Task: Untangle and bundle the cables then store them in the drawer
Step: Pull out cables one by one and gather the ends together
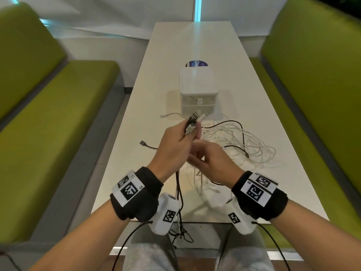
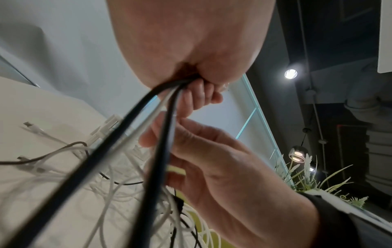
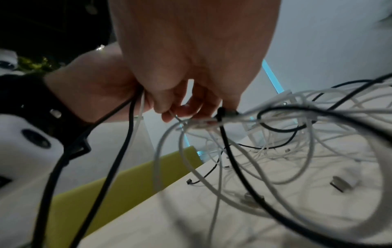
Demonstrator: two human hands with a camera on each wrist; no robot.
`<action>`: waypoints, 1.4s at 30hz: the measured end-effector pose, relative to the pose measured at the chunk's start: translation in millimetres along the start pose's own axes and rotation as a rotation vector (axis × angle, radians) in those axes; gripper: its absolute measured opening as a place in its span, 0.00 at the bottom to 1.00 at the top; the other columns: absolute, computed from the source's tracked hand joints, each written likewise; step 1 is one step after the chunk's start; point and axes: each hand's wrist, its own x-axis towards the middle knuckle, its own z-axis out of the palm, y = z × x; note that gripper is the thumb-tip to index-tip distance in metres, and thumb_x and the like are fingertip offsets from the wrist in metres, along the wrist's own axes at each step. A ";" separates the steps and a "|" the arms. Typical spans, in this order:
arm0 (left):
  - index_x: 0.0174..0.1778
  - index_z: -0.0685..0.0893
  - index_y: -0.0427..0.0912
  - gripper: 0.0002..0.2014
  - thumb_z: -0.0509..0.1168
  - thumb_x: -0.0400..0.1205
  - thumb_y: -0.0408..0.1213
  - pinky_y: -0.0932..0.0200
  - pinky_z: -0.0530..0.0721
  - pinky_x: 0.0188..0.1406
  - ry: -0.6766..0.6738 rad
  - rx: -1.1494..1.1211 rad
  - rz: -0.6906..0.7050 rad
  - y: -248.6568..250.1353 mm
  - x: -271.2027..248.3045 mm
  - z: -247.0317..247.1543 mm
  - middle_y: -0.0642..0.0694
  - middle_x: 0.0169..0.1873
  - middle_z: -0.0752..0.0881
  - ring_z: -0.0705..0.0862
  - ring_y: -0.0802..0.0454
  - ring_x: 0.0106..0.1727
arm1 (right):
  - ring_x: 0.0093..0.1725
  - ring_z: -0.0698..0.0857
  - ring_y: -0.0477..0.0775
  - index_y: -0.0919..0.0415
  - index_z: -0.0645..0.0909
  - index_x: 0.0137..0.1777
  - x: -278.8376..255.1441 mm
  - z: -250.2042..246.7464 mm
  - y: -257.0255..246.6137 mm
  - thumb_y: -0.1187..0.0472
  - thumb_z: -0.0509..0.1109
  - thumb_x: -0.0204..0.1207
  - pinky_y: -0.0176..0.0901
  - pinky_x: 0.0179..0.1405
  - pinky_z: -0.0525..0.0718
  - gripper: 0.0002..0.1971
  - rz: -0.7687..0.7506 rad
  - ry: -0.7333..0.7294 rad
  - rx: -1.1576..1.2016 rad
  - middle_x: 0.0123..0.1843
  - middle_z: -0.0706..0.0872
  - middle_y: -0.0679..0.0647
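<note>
A tangle of white and black cables [image 1: 244, 141] lies on the white table [image 1: 172, 47], in front of a small white two-drawer box [image 1: 199, 89] whose drawers are closed. My left hand [image 1: 192, 132] is raised above the table and grips a bunch of black and white cable ends, with USB plugs [image 1: 193, 118] sticking out above the fist. The left wrist view shows those cables [image 2: 161, 107] running down out of the fist [image 2: 199, 94]. Just below, my right hand [image 1: 197, 157] pinches thin white cable strands [image 3: 171, 115] near a knot [image 3: 220, 115].
Green benches [image 1: 48, 133] [image 1: 316, 90] flank the narrow table. A round blue label [image 1: 196, 64] lies behind the drawer box. One black plug [image 1: 143, 143] rests left of my hands. Cable lengths [image 1: 180, 212] hang over the near table edge toward my lap.
</note>
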 end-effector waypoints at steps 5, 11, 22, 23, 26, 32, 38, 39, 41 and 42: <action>0.37 0.76 0.52 0.15 0.54 0.89 0.36 0.69 0.68 0.32 -0.025 0.021 0.042 -1.7 -4.1 -0.2 0.64 0.23 0.78 0.75 0.66 0.26 | 0.45 0.84 0.45 0.64 0.89 0.47 -2.5 5.0 -0.4 0.64 0.69 0.75 0.20 0.46 0.75 0.08 -0.143 0.146 -0.029 0.48 0.89 0.53; 0.39 0.72 0.57 0.10 0.54 0.87 0.46 0.64 0.63 0.24 -0.051 -0.066 0.023 0.6 -2.9 1.0 0.59 0.22 0.71 0.64 0.56 0.24 | 0.23 0.80 0.46 0.51 0.81 0.39 -11.1 6.7 -4.7 0.62 0.67 0.82 0.34 0.29 0.77 0.10 0.100 0.014 0.243 0.26 0.84 0.51; 0.27 0.74 0.62 0.16 0.69 0.81 0.46 0.68 0.67 0.30 -0.039 0.083 0.002 3.8 0.0 -9.3 0.60 0.22 0.73 0.69 0.61 0.27 | 0.22 0.70 0.49 0.49 0.61 0.24 -11.6 1.2 9.1 0.37 0.59 0.79 0.37 0.23 0.60 0.26 -0.017 0.044 -0.209 0.18 0.65 0.48; 0.26 0.72 0.59 0.18 0.70 0.79 0.46 0.68 0.66 0.29 -0.014 0.091 0.000 3.9 -1.0 -9.2 0.59 0.21 0.71 0.68 0.60 0.26 | 0.22 0.70 0.49 0.48 0.61 0.24 -11.7 0.6 8.9 0.38 0.61 0.80 0.37 0.23 0.60 0.26 -0.016 0.043 -0.201 0.18 0.66 0.48; 0.26 0.72 0.47 0.19 0.71 0.80 0.43 0.64 0.67 0.28 0.013 0.037 -0.045 2.3 -1.8 -9.7 0.58 0.18 0.67 0.66 0.58 0.23 | 0.23 0.71 0.48 0.48 0.63 0.24 -13.3 -0.4 8.5 0.36 0.61 0.78 0.38 0.24 0.63 0.26 -0.005 0.035 -0.224 0.18 0.67 0.48; 0.51 0.90 0.40 0.19 0.57 0.86 0.49 0.64 0.60 0.18 -0.080 -0.109 -0.173 5.6 0.2 -14.4 0.53 0.17 0.63 0.61 0.56 0.17 | 0.22 0.71 0.45 0.53 0.80 0.30 -11.8 -0.3 13.4 0.32 0.59 0.74 0.35 0.23 0.65 0.26 -0.058 0.085 -0.295 0.20 0.72 0.45; 0.29 0.84 0.41 0.26 0.52 0.88 0.50 0.67 0.58 0.17 -0.035 -0.112 -0.118 14.7 6.0 -29.3 0.50 0.19 0.63 0.59 0.58 0.19 | 0.24 0.73 0.54 0.54 0.67 0.35 -17.4 -0.2 23.4 0.35 0.43 0.80 0.49 0.25 0.74 0.25 -0.051 -0.040 -0.476 0.23 0.70 0.46; 0.27 0.83 0.43 0.26 0.53 0.88 0.49 0.67 0.59 0.17 0.007 -0.104 -0.104 17.2 8.4 -37.1 0.51 0.19 0.64 0.59 0.58 0.19 | 0.24 0.73 0.54 0.53 0.66 0.36 -19.0 -2.8 26.9 0.35 0.41 0.80 0.50 0.26 0.75 0.25 -0.023 -0.058 -0.507 0.23 0.69 0.46; 0.28 0.84 0.43 0.26 0.53 0.88 0.50 0.65 0.60 0.19 0.063 -0.024 -0.055 21.6 11.5 -51.6 0.53 0.18 0.65 0.60 0.57 0.19 | 0.24 0.70 0.53 0.52 0.63 0.37 -18.5 -10.3 31.2 0.36 0.40 0.81 0.49 0.27 0.74 0.23 0.020 -0.072 -0.537 0.22 0.66 0.45; 0.29 0.85 0.44 0.26 0.53 0.88 0.50 0.63 0.62 0.21 0.064 0.049 -0.031 22.7 12.4 -55.1 0.54 0.18 0.67 0.62 0.55 0.20 | 0.25 0.69 0.53 0.52 0.62 0.37 -16.9 -13.8 31.1 0.36 0.41 0.82 0.49 0.28 0.71 0.22 0.035 -0.083 -0.545 0.22 0.66 0.45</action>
